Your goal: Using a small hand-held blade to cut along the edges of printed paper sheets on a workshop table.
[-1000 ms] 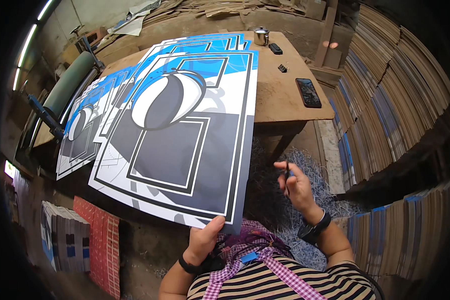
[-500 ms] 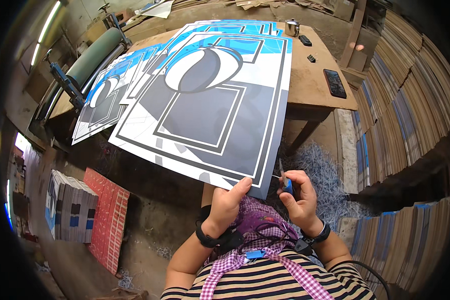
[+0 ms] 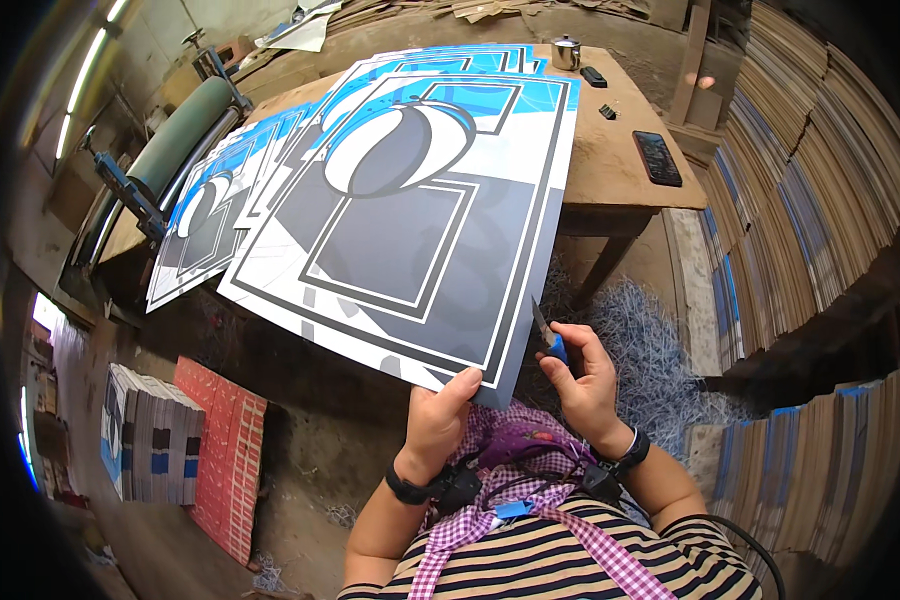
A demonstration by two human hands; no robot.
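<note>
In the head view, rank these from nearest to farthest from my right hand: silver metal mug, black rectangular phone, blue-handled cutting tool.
1. Blue-handled cutting tool: held in your right hand.
2. Black rectangular phone: on the brown wooden table, near its right edge.
3. Silver metal mug: at the table's far end.

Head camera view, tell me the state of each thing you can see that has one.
Printed sheet: lifted at its near right corner
Left hand: closed on that corner, thumb on top
Right hand: closed on the blue-handled blade
Blue-handled blade: pointing away from the person; contact with the sheet unclear
Phone: flat, screen up
Metal cup: upright
Paper shreds: loose, heaped
</note>
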